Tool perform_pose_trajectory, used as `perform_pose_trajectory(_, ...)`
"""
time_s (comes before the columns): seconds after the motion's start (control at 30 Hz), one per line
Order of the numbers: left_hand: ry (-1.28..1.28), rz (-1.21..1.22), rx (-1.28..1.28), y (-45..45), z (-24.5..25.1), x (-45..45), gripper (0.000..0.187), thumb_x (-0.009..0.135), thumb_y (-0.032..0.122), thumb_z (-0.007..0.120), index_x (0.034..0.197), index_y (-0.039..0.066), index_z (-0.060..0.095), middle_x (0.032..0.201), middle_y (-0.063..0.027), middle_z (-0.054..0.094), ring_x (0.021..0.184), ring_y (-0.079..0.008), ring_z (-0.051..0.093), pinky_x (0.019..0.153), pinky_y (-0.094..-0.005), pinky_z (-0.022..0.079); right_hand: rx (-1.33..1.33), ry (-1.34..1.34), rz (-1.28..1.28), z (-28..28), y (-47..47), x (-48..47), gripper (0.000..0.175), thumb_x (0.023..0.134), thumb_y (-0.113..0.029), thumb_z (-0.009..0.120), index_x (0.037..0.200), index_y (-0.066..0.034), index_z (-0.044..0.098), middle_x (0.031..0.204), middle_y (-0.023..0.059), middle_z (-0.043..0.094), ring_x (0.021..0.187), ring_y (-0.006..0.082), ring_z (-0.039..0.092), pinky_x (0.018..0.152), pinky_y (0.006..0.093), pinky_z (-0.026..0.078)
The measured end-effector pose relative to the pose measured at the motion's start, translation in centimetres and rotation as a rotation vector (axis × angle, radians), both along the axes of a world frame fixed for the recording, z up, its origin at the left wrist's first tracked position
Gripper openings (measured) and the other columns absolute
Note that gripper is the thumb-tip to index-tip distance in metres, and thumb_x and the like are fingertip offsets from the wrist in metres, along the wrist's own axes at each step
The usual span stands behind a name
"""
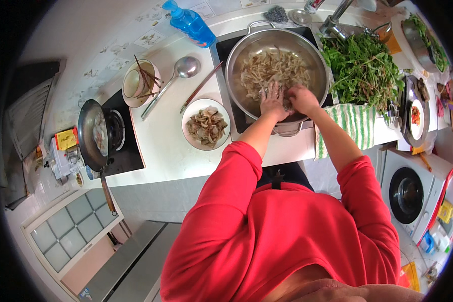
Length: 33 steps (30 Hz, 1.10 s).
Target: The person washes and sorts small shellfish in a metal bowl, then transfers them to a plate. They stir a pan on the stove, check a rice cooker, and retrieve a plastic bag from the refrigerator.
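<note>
A wide two-handled steel pot [238,90] holds water and many pale brown, strip-like pieces of food [266,68], their kind unclear. Both hands reach into its near side. My left hand [273,102] lies back up among the pieces, fingers spread forward. Close on its right, my right hand [303,99] has bent fingers pointing towards the left; their tips are hidden, and whether they grip anything cannot be told. To the left of the pot stands a white plate [187,139] heaped with brownish, flat pieces of food [207,126].
Chopsticks [202,87], a steel ladle [187,67] and stacked bowls [126,85] lie left; a blue bottle [194,26] stands behind. A wok [85,136] sits on the left hob. Leafy greens [362,68] and a striped cloth [347,126] are right of the pot, below the faucet [336,19].
</note>
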<state>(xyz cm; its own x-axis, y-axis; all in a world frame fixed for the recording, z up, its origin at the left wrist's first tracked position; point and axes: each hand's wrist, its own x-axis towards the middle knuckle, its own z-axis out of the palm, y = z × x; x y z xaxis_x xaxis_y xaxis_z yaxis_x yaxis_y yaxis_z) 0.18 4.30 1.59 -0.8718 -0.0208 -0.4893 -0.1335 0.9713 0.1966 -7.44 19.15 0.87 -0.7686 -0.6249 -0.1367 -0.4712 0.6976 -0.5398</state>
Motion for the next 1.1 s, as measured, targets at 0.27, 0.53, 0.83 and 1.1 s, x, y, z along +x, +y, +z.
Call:
perform_pose_trajectory(0.27,0.719,0.302,0.359,-0.6,-0.1,-1.8,0.030,0.102,0.019,0.054,0.080,0.002,0.065,0.085,-0.0206,0.068,0.090,-0.0394,0.064,0.111,-0.0532,0.039,-0.232,-0.227,-0.140,3.7,1.1,-2.2,0.019,0.094,-0.013,0.065,0.108,-0.0023,0.072,0.102,0.0205,0.073,0.090,0.0389,0.071,0.081,0.0430,0.056)
perform_pose_trajectory(0.53,0.516,0.098,0.447,-0.8,4.0,-0.9,0.041,0.093,0.027,0.067,0.128,0.007,0.069,0.160,-0.0181,0.040,0.152,-0.0370,0.029,0.121,-0.0403,0.034,-0.389,-0.011,-0.065,6.6,0.5,-2.4,0.017,0.097,-0.001,0.062,0.112,0.0006,0.069,0.100,0.0151,0.070,0.085,0.0221,0.070,0.077,0.0327,0.056)
perform_pose_trajectory(0.83,0.753,0.405,0.475,-1.3,7.6,0.1,0.041,0.101,0.032,0.056,0.080,0.000,0.071,0.077,-0.0240,0.068,0.080,-0.0458,0.066,0.084,-0.0549,0.051,-0.375,-0.042,0.000,7.1,-0.4,-3.2,0.023,0.091,-0.007,0.068,0.112,0.0008,0.070,0.106,0.0179,0.068,0.086,0.0313,0.069,0.075,0.0377,0.055)
perform_pose_trajectory(1.1,0.839,0.306,0.631,-6.2,11.3,5.4,0.048,0.087,0.015,0.073,0.132,0.005,0.062,0.142,-0.0193,0.055,0.130,-0.0367,0.056,0.110,-0.0427,0.045,-0.311,-0.168,-0.101,7.0,-2.9,-3.2,0.027,0.095,-0.013,0.069,0.119,-0.0001,0.069,0.102,0.0140,0.074,0.085,0.0207,0.072,0.077,0.0327,0.056)
